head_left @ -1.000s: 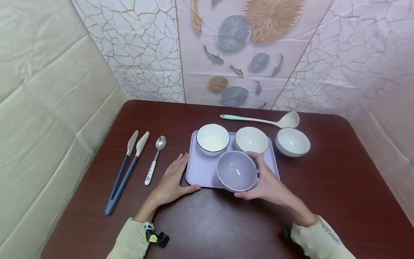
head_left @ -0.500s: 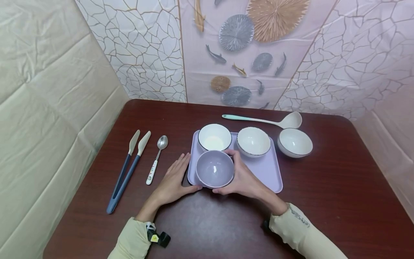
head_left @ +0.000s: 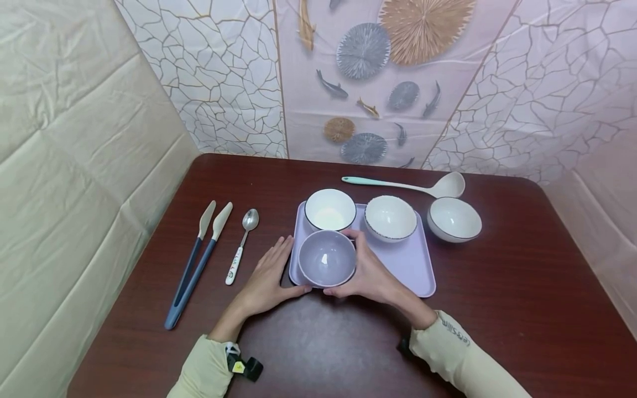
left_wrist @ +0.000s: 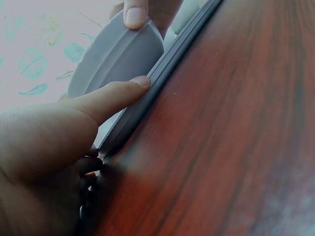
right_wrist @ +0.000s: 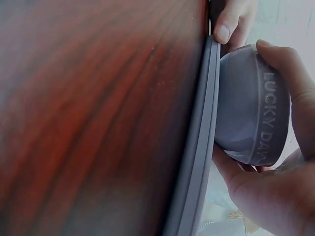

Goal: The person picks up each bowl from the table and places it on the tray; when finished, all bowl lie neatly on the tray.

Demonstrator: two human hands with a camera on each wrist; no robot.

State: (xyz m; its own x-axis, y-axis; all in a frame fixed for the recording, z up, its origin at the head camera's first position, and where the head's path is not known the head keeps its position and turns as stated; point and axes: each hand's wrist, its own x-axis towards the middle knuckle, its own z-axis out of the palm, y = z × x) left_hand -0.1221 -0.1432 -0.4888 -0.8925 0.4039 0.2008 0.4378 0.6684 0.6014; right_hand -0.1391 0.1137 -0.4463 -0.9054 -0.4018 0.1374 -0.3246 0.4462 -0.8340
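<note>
A grey-purple bowl (head_left: 327,258) stands at the front left of the lilac tray (head_left: 403,268); in the right wrist view the bowl (right_wrist: 241,103) bears raised lettering and its base meets the tray. My right hand (head_left: 370,273) grips its right side, thumb at the front and fingers behind. My left hand (head_left: 266,279) lies along the tray's left edge, fingers straight, thumb tip on the front rim. Behind the grey-purple bowl is a dark-rimmed white bowl (head_left: 330,210), and a second white bowl (head_left: 390,218) stands at the tray's back right.
Right of the tray stands another white bowl (head_left: 454,220). A ladle (head_left: 445,185) with a mint handle lies behind the tray. To the left lie a spoon (head_left: 235,257) and blue-handled tongs (head_left: 191,282) on the dark red table (head_left: 517,287).
My right hand has carried the grey-purple bowl left and set it down at the tray's front left. My left hand has stayed at the tray's edge.
</note>
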